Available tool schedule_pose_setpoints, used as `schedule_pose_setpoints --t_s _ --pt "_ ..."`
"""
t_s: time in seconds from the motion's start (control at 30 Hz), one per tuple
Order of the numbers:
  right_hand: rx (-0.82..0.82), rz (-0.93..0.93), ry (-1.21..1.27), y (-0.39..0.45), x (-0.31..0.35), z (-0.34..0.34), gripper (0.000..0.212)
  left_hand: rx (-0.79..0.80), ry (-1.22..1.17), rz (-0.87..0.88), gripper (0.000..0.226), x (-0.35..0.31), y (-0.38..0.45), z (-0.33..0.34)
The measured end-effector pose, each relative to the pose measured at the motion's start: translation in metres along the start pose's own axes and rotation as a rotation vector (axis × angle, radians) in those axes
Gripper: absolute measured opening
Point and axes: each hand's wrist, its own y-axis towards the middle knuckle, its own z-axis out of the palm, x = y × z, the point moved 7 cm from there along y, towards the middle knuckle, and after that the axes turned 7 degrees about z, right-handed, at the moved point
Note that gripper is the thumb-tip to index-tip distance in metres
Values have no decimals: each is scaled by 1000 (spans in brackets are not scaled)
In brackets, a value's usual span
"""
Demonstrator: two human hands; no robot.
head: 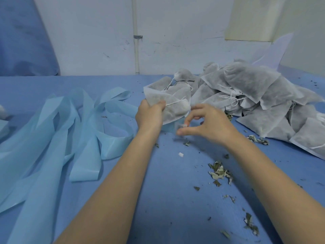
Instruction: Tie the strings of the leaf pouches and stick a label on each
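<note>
Blue cloth covers a table [167,199] that fills the lower view, with a pale, scuffed wall [96,41] behind it. Two bare forearms reach forward from the bottom edge.

The left hand [149,116] grips a white mesh pouch [173,106] filled with dark leaf, holding it by its left edge with the thumb on top. The pouch is lifted slightly and tilted, just in front of the pile. A thin white string [175,102] runs across its face from the thumb towards a knot at the right.

The right hand [209,123] is just right of the pouch, fingers curled, with thumb and forefinger pinching a small pale label [181,126] below the pouch's lower corner. The hand is blurred, so the label's detail cannot be made out.

Behind and to the right of the hands lies a pile [260,103] of similar pouches, heaped on one another, loose strings showing among them. It reaches the right edge of the view.

On the left, long light-blue strips [73,134] lie curled and looped over the cloth, well apart from the pile.

Dry leaf bits [220,172] are scattered on the cloth under and beside the right forearm. A small white scrap [181,154] lies between the two forearms.
</note>
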Motion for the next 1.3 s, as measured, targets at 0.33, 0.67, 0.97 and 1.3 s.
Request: schedule_pose_setpoints --t_s 0.33,0.67,0.97,1.3 --pt "-68 -142 294 -1 11 -21 16 307 -48 225 19 -21 -13 23" --pt "-91 -134 341 -1 8 -26 15 463 -92 217 14 -22 -16 29" --pt "-128 -84 297 0 2 -27 19 493 -189 128 14 -21 -20 36" --pt "-138 30 624 1 -5 -17 37 531 -56 174 41 -15 -21 36"
